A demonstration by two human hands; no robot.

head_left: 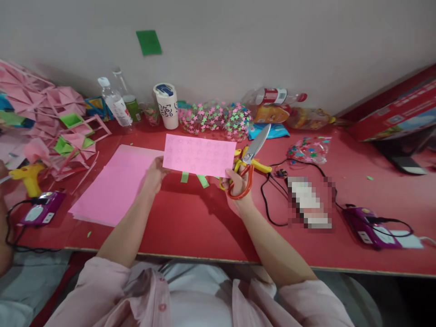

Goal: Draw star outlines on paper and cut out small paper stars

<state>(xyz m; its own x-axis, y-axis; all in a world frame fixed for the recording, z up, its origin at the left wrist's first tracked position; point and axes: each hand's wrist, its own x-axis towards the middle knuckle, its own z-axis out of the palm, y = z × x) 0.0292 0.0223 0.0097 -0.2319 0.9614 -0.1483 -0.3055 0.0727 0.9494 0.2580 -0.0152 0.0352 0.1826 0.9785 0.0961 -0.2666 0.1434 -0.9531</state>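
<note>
Paper (pixel 199 155) held up over the red table (pixel 190 218), mid-scene, both hands on it, rows of faint star outlines on its face. Left hand (pixel 155 175) has the left end, fingertips clamped on the edge, some fingers out of sight behind. Right hand (pixel 239 182) does double duty: thumb pressed on the near right corner of the paper, fingers closed about the orange handle of the scissors (pixel 258 144), whose blades point far and right and look together. Step in hand, as I judge it: the marked paper steadied ready for cutting, no cut under way, the blades well off its outlines. A cut would call for leaving the paper to the left hand, then turning the scissors and opening them toward the outlines. Green strips (pixel 184 176) show below the near edge of the paper, their far ends hidden by it. Hard to make out: a yellow gun (pixel 263 166) partly covered by the scissors; how the right fingers sit in the loops. An object (pixel 309 202) to the right is pixelated past naming. At the left edge another person's arm (pixel 4 222) is cut off; whether that hand grips the second gun (pixel 27 178), I cannot tell
</note>
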